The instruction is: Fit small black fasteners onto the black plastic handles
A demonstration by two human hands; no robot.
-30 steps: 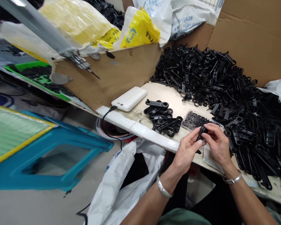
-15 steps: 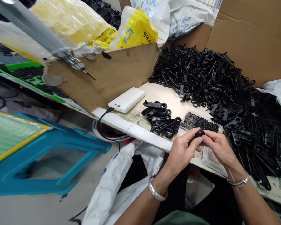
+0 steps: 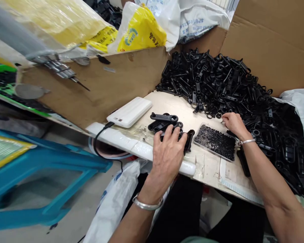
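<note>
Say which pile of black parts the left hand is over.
The small pile beside the white device, under the left hand; the big heap is against the cardboard.

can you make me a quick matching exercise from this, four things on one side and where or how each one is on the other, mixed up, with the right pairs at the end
Column 1
1. white device
2. shallow clear tray
3. large heap of black parts
4. left hand

Column 2
A. fingers spread over the small pile of black parts
B. filled with tiny dark pieces
C. in front of the tall cardboard
D. a black cable plugged into its end

Right pairs: 1-D, 2-B, 3-C, 4-A
</note>
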